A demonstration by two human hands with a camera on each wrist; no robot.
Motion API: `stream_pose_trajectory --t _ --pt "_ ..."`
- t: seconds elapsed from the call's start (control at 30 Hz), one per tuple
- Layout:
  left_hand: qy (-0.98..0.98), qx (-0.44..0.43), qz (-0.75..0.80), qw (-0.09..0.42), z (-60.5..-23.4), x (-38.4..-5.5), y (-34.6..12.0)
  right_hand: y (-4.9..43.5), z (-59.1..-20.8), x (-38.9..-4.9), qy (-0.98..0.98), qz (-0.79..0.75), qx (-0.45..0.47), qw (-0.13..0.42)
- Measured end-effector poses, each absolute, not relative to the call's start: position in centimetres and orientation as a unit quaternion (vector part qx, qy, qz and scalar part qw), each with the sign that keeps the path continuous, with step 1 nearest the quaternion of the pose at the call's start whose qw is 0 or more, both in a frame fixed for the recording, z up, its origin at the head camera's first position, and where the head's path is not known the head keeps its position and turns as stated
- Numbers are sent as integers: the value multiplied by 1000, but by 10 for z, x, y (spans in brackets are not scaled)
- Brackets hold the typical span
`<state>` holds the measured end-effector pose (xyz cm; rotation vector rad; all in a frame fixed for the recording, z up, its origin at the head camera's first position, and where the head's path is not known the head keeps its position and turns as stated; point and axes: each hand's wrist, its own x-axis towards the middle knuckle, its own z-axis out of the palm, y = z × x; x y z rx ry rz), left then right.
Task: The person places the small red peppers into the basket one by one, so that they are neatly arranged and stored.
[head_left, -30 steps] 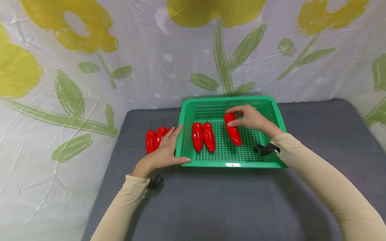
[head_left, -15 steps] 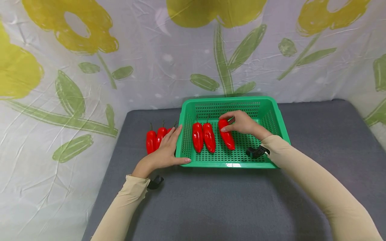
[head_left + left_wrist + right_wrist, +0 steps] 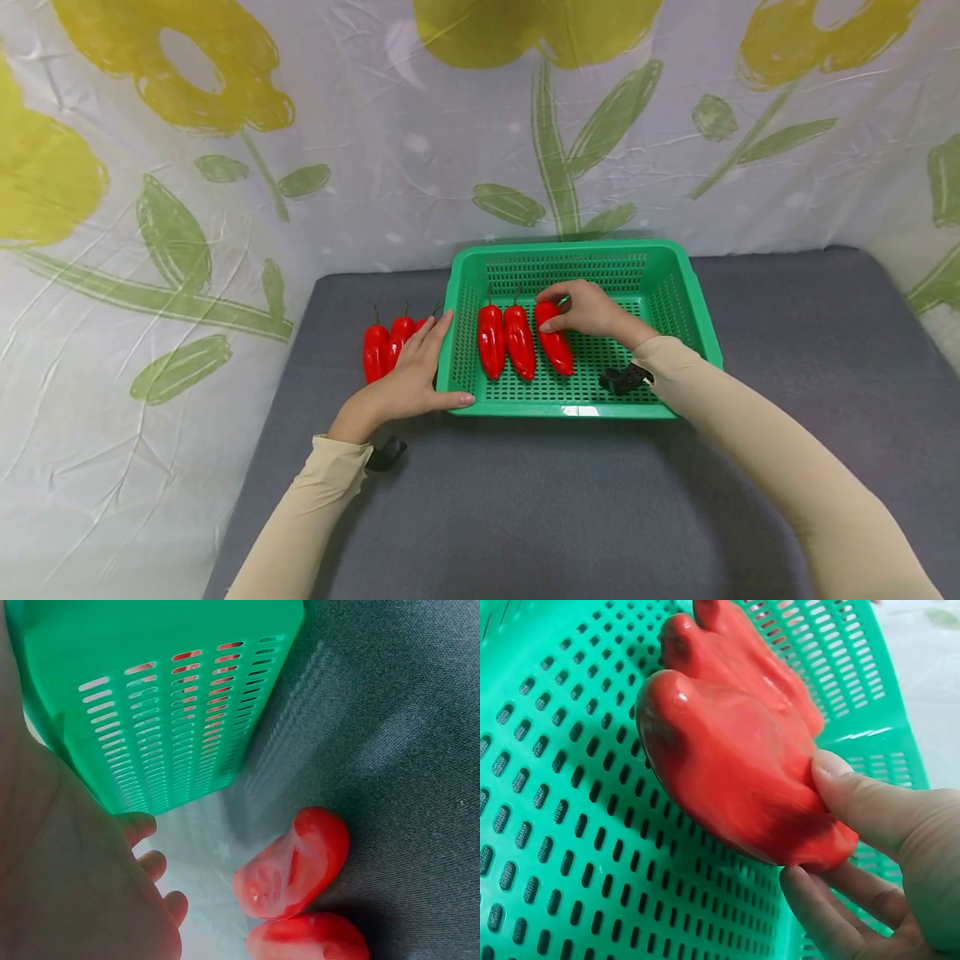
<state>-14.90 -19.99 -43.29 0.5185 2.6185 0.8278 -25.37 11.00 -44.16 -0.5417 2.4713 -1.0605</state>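
Note:
Inside the green basket point(image 3: 637, 411), my right hand point(image 3: 592, 312) pinches a red chili pepper point(image 3: 557, 352) near its stem end, thumb on one side and fingers on the other. In the right wrist view this pepper point(image 3: 720, 765) lies close over the slotted floor. Two more red peppers point(image 3: 491, 342) lie side by side just left of it, stems toward the back. My left hand point(image 3: 408, 379) rests at the basket's left rim with fingers straight and thumb along the front corner. Outside the basket, beyond that hand, lie several red peppers point(image 3: 375, 352), partly hidden by it.
A grey table surface point(image 3: 525, 508) extends in front of the basket and to both sides. Behind and at the left hangs a white cloth point(image 3: 375, 167) with yellow flowers and green leaves. In the left wrist view, two peppers point(image 3: 292, 862) lie beside the basket's slotted wall point(image 3: 172, 712).
My right hand has carried its pepper leftward and slightly down, bringing it beside the two other peppers in the basket. The left hand has stayed in place.

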Motion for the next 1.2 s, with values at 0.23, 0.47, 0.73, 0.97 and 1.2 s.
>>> stream_pose_trajectory --t 0.23,0.47,0.73,0.97,1.2 --pt "924 177 289 177 -433 -148 -200 105 -444 -253 884 -376 -186 205" --pt "923 177 290 180 -432 -148 -200 103 -447 -254 882 -379 -187 209" --pt "924 178 290 177 -433 -149 -200 101 -447 -253 883 -374 -192 208" --pt "923 175 291 183 -433 -148 -199 100 -450 -253 885 -370 -191 209" --pt "925 176 286 180 -431 -148 -199 99 -450 -254 889 -363 -190 205"
